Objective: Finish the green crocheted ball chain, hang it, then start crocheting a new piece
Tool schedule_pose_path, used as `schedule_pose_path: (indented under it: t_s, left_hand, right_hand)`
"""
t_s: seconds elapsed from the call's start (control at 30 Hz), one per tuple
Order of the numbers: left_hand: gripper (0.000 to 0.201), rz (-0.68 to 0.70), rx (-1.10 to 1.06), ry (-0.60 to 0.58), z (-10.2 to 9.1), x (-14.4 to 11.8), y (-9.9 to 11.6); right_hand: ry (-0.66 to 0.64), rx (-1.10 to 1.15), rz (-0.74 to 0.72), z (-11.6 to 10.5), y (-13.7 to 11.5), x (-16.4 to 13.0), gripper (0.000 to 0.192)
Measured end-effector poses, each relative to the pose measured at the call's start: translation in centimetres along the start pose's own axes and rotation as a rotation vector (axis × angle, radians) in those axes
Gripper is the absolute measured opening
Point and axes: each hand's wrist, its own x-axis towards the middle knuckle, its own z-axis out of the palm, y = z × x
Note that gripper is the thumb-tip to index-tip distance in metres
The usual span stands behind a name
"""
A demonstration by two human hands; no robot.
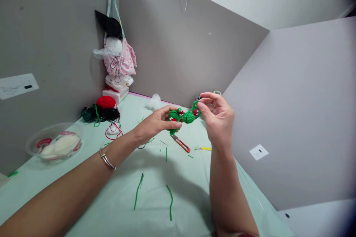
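Observation:
Between my two hands, raised above the table, is a green crocheted toy [188,118] with rounded parts and red-and-white details. My left hand [162,121] closes its thumb and fingers round the toy's left part. At the upper right end, my right hand [216,113] pinches the toy between thumb and fingertips. A small dark object [199,97] shows by the right fingertips; I cannot make out its kind. Beneath the left hand lies an orange-handled cutter [182,144] on the table. A yellow-handled tool [205,149] rests near my right wrist, its other end thin and pale.
Green yarn pieces [170,202] and a dark needle-like piece [142,180] lie on the pale green tablecloth [191,207]. Left are a clear plastic tub [30,144], red yarn [106,102] and dark yarn [90,114]. White stuffing [154,102] sits at the back, by grey partitions [178,44].

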Motion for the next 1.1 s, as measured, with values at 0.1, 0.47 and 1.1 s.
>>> schedule_pose_path:
  t_s: [0.1,0.47,1.1]
  left_hand:
    - [0.046,-0.015,-0.024,-0.025,-0.1,0.1,-0.3]
    - [0.046,-0.091,-0.044,-0.064,-0.9,0.5,-1.3]
    - [0.019,0.079,0.084,0.151,0.2,-0.1,0.4]
  right_hand:
    - [0.027,0.013,0.008,-0.2,0.2,0.2,0.018]
    - [0.114,0.064,0.023,-1.5,1.7,1.1,0.019]
    - [-0.368,0.277,0.227,1.3,0.9,-0.6,0.022]
